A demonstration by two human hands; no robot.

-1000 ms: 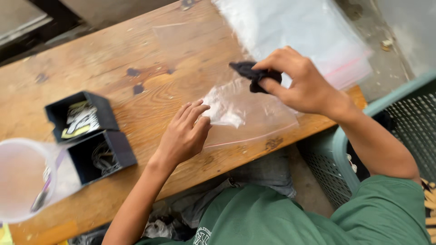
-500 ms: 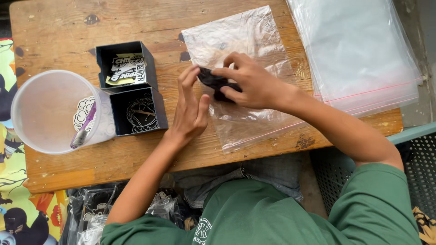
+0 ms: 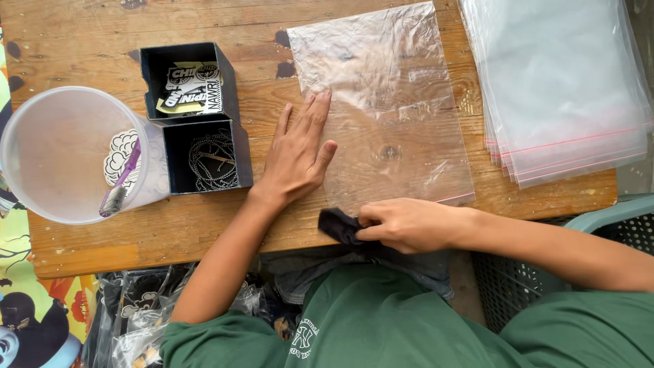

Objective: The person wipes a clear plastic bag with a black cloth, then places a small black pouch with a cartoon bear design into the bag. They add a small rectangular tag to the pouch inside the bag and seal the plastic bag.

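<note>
Two bare hands work at the near edge of a wooden table (image 3: 82, 238). The left hand (image 3: 296, 153) lies flat, palm down, fingers straight and slightly fanned, thumb spread out to the side; its fingertips and thumb press on the left edge of a clear plastic bag (image 3: 388, 102) that lies flat on the table. The right hand (image 3: 409, 225) sits just below the bag's near edge, at the table's front rim, with its fingers curled and pinched together on a small black cloth (image 3: 340, 226), which pokes out to the left of the knuckles.

Left of the bag, just beside the left hand, stands a black box (image 3: 235, 116) with two compartments: the far one holds stickers (image 3: 191, 87), the near one a tangle of thin chain (image 3: 212, 160). Left of the box and touching it is a clear plastic tub (image 3: 41, 157) with a sticker and a small purple-handled tool inside. Right of the bag, a little apart, lies a stack of clear bags (image 3: 565, 82) with red seal strips.
</note>
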